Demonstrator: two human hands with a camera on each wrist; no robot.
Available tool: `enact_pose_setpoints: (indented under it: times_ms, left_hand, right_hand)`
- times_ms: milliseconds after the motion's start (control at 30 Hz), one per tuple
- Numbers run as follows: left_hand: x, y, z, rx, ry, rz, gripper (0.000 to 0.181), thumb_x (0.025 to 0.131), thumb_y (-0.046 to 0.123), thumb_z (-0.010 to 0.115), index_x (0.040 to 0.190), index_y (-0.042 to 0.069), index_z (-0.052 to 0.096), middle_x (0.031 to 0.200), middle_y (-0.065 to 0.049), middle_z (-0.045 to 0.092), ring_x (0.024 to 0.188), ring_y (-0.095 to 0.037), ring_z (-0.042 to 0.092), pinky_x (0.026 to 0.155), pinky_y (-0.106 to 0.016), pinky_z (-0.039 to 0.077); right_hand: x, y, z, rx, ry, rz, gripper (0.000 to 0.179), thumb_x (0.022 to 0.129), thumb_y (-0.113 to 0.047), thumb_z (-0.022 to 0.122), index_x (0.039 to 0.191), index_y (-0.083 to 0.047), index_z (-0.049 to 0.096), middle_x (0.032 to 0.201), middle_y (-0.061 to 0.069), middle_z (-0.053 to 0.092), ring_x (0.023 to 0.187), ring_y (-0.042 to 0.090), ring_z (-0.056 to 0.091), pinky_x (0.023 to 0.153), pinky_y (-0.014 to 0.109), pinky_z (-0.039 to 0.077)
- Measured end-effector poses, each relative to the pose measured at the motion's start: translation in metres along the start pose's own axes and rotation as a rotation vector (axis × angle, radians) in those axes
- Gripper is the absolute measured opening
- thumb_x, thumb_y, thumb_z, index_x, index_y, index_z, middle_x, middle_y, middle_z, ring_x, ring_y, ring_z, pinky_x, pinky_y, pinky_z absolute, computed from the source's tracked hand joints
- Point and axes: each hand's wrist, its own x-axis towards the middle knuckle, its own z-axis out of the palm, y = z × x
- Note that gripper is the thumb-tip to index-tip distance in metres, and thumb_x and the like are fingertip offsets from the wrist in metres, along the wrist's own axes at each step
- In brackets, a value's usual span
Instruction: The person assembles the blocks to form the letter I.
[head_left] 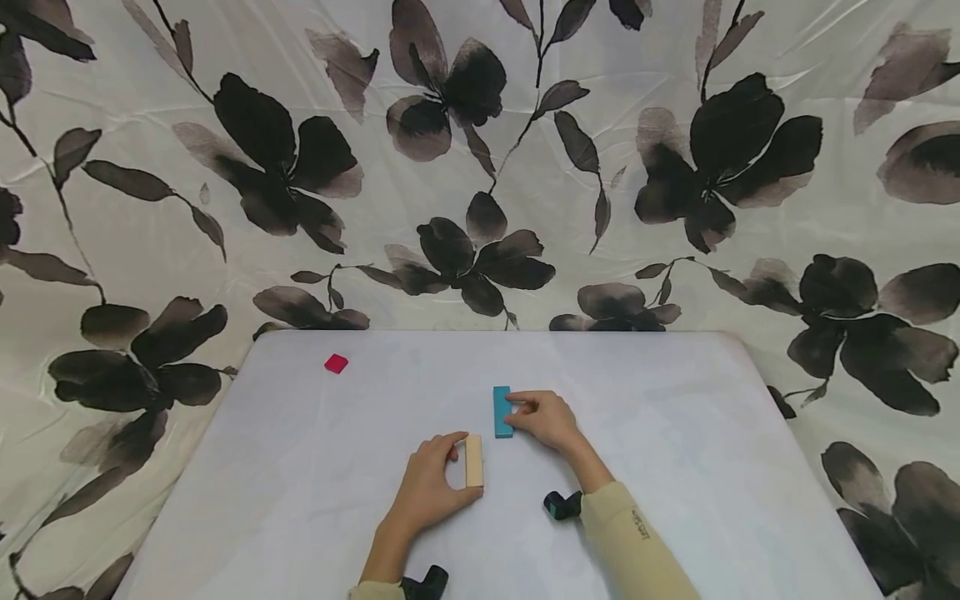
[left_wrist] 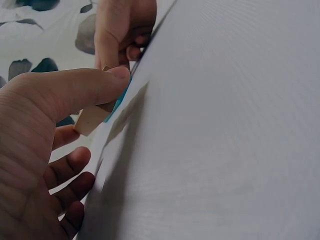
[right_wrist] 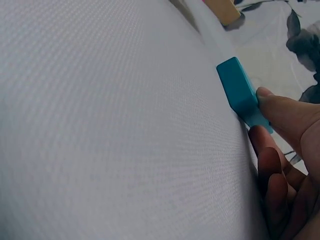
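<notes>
Your left sleeve [head_left: 371, 592] enters at the bottom edge, a black device [head_left: 426, 583] beside its cuff, and your left hand [head_left: 431, 487] reaches forward, leaning right. Its thumb and forefinger arch wide apart, clasping a pale wooden block [head_left: 474, 461] by its two ends, while the remaining fingers bend loosely. Across from it, your right sleeve [head_left: 630, 533] angles forward and left. Slightly farther off, your right hand [head_left: 546, 418] pinches a blue block [head_left: 502, 412] at its right side, thumb nearer you, forefinger beyond, the gap between them narrow. That block sits just beyond and right of the wooden one. Well apart, toward the far left corner of the white table [head_left: 300, 467], lies a red piece [head_left: 336, 363]; behind spreads flower-patterned cloth [head_left: 600, 50].
</notes>
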Motion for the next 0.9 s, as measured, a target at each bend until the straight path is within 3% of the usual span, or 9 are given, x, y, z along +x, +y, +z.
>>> enact_pose_setpoints:
  times_ms: [533,900]
  left_hand:
    - [0.011,0.012,0.011,0.012,-0.043,0.031,0.08,0.064,0.045,0.087,0.131,0.015,0.056,0.086,0.008,0.049,0.079,-0.011,0.041,0.072,-0.033,0.036]
    - [0.01,0.019,0.017,0.016,-0.06,0.032,0.08,0.064,0.046,0.086,0.132,0.016,0.056,0.086,0.008,0.049,0.079,-0.011,0.041,0.071,-0.034,0.036]
  right_hand:
    - [0.002,-0.002,-0.004,-0.019,0.003,-0.015,0.039,0.082,-0.031,0.078,0.119,-0.021,0.072,0.071,-0.011,0.063,0.067,0.013,0.055,0.071,0.035,0.042]
    - [0.0,0.001,0.0,-0.007,-0.003,-0.005,0.038,0.082,-0.031,0.078,0.118,-0.021,0.071,0.07,-0.011,0.063,0.065,0.012,0.055,0.067,0.033,0.042]
